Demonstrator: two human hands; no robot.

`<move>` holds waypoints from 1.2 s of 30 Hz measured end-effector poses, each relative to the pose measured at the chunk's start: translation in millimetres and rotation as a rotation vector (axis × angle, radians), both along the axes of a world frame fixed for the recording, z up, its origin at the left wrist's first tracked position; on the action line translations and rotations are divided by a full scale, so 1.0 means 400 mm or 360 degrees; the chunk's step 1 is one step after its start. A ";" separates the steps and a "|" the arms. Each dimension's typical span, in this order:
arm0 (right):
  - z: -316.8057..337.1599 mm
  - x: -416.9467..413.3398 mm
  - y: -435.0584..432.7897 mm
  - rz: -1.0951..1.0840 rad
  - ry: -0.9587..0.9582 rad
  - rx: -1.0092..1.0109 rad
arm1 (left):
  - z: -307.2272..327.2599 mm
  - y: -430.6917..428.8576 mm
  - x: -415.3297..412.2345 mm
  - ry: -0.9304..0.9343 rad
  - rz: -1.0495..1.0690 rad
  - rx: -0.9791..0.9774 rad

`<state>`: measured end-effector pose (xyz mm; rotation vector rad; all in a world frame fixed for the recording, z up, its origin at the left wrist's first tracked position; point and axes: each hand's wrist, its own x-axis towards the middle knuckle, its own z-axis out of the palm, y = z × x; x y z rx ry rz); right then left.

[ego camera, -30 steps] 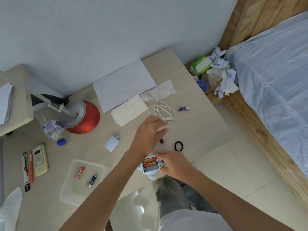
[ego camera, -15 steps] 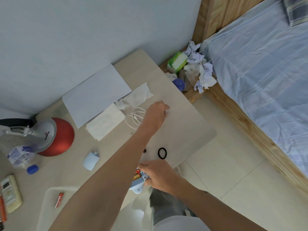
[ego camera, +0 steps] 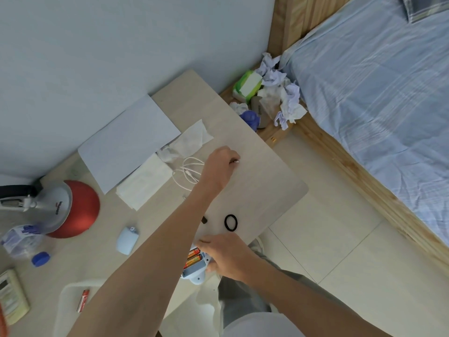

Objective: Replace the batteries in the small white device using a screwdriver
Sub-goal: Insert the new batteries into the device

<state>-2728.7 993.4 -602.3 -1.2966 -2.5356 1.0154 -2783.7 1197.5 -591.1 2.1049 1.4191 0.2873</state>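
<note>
The small white device (ego camera: pixel 197 272) lies at the table's near edge with its battery bay open; two orange batteries (ego camera: pixel 194 257) sit inside. My right hand (ego camera: pixel 226 256) grips the device from the right. My left hand (ego camera: pixel 220 166) is stretched out to the middle of the table, fingers curled down over the purple battery, of which only a small tip (ego camera: pixel 236 161) shows. A pale blue cover (ego camera: pixel 126 243) lies on the table left of my left forearm. No screwdriver is clearly visible.
A clear tray (ego camera: pixel 65 302) at the near left holds a red battery (ego camera: pixel 83 300). A black ring (ego camera: pixel 230 223), a small dark piece (ego camera: pixel 204 220), a white cable (ego camera: pixel 187 173), tissues and paper (ego camera: pixel 128 142) lie around. A red lamp base (ego camera: pixel 73 210) stands at left.
My left hand left the device, reached out to the purple battery and curled over it. The right hand kept hold of the device. The view swung right.
</note>
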 end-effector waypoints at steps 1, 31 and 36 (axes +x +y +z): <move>0.002 0.001 0.001 -0.0005 0.0000 0.0006 | 0.017 -0.010 -0.004 -0.0074 0.0023 0.0010; 0.039 0.016 0.038 0.0124 -0.0008 -0.0104 | 0.118 -0.629 -0.363 -0.0375 0.0690 -0.0261; 0.038 0.015 0.041 0.0144 -0.0008 -0.0112 | 0.108 -0.630 -0.363 -0.0305 0.0535 -0.0285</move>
